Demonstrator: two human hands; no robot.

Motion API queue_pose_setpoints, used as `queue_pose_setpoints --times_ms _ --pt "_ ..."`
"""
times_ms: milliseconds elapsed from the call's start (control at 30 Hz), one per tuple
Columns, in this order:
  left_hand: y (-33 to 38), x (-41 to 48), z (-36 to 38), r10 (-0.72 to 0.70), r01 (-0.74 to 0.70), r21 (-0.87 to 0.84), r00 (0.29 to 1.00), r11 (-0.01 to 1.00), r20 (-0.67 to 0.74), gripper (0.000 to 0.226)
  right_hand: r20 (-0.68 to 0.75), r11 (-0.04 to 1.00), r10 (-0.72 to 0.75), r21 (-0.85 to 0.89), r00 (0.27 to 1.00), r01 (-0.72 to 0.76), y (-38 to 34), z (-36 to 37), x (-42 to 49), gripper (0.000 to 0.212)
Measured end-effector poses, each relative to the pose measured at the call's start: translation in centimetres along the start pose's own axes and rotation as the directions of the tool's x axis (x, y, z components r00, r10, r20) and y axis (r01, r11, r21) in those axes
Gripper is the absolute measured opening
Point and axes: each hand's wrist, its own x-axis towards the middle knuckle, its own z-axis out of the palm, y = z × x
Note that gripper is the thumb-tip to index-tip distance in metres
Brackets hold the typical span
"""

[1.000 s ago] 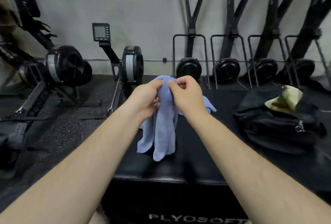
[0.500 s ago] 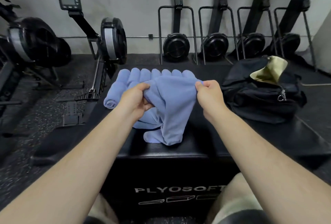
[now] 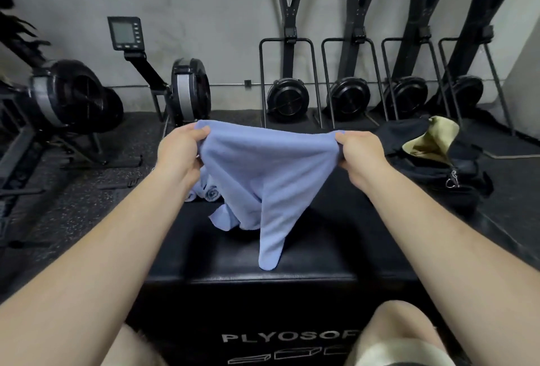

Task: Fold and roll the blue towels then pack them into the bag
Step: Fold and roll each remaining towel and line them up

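Both bare forearms outstretched, left hand [image 3: 180, 153] and right hand [image 3: 360, 155] raised apart, fingers curled in pinches

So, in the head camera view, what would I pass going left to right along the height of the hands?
Rolled towels → left hand → held blue towel → right hand → black bag.

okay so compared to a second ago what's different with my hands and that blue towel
The left hand and right hand have moved apart, stretching the blue towel wide by its top edge; a second ago they pinched it bunched together. Its lower end still drapes onto the black box. Both hands still grip it. The rolled towels and the open black bag stay put.
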Motion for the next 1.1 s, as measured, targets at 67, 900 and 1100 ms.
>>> queue_pose_setpoints --times_ms 67,900,1100 --pt "1.4 -0.1 0.4 0.03 -0.029 -0.019 0.998 0.999 0.059 0.034 0.045 0.999 -0.031 0.009 0.999 0.03 -1.2 0.2 0.3 0.016" --pt "8.2 -1.0 3.5 0.117 -0.12 -0.233 0.993 0.965 -0.026 0.04 0.177 0.989 -0.146 0.053 0.973 0.138 -9.0 -0.4 0.8 0.029" --pt "8.3 -0.8 3.4 0.099 -0.111 -0.205 0.993 0.972 -0.064 0.05 0.125 0.99 -0.134 0.067 0.983 0.127 -9.0 -0.3 0.5 0.02"
